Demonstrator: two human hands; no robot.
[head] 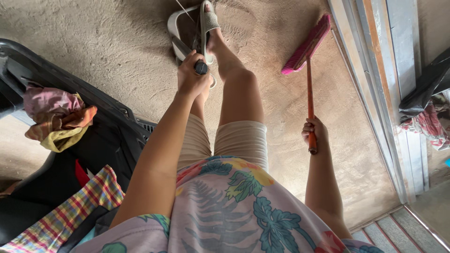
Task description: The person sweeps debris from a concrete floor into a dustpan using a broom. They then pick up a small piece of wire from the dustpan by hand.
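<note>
The left hand (191,75) is closed in a fist round the black grip of a dustpan handle (200,68), just above the centre of the frame; the right hand (313,133) is wrapped round the lower end of an orange broom handle (310,89), right of centre; both grips look firm, with no fingers loose.

From the left hand the handle runs up to the pale grey dustpan (180,28) at the top middle of the frame; the pan sits low at the floor, beside a foot in a grey sandal (207,21); whether it rests flat on the ground cannot be told, and nothing can be made out inside it. From the right hand the stick rises to the pink broom head (307,44) in the upper right, which is tilted and well apart from the pan; whether its bristles touch the floor is unclear.

As a judgement, the sweeping is in its middle part; both tools are in hand, but the brush is not yet at the pan's mouth; the sandy concrete floor (117,56) shows dusty streaks near the pan, so gathering seems left to do.

Further out, a black plastic chair (117,122) fills the left side, with crumpled cloths (56,115) on it and a checked fabric (79,211) at lower left; a metal door track (379,93) runs down the right edge, with a dark bag (424,89) beyond it.
</note>
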